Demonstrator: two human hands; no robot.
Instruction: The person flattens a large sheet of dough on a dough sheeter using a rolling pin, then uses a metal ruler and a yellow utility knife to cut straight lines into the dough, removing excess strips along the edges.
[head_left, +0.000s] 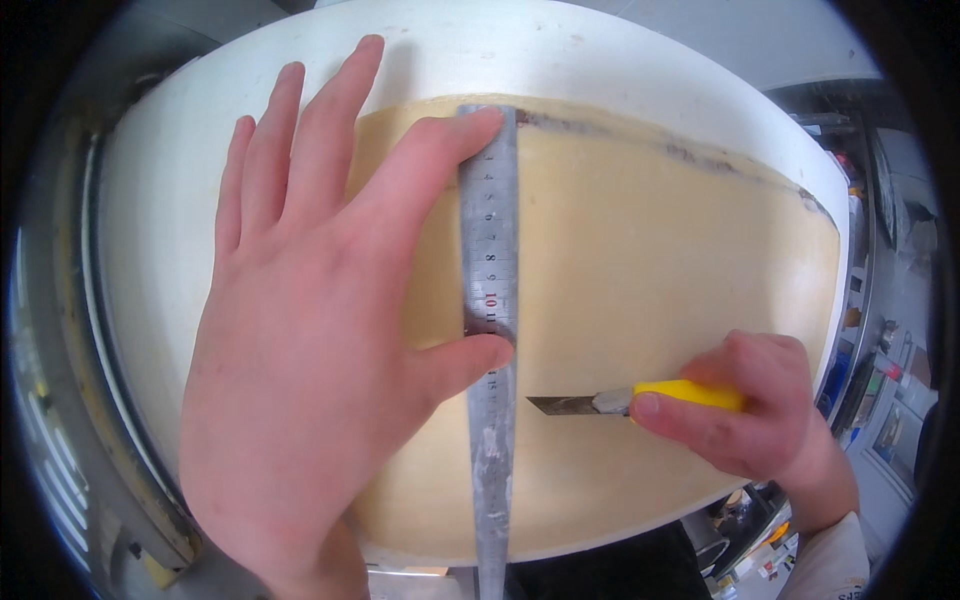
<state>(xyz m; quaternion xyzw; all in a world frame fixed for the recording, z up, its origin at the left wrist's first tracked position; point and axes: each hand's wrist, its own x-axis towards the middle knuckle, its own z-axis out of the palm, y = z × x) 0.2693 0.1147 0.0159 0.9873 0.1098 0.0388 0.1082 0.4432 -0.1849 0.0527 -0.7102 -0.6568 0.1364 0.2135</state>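
Note:
A steel ruler (491, 247) lies across a tan sheet (637, 285), its near end reaching past the sheet's front edge. My left hand (315, 300) presses the ruler down with its index fingertip near the far end and its thumb around the middle; the other fingers are spread to the left. In my right hand (750, 409) is a yellow utility knife (686, 394). Its bare blade (562, 406) points left, just right of the ruler and apart from it. Dark smudges mark the sheet's far edge.
Beneath the sheet is a white board or tabletop (172, 217) with a curved-looking edge. A metal rail (97, 315) runs along the left. At the right, a cluttered shelf (862, 300) holds assorted items, and more small things lie below my right wrist.

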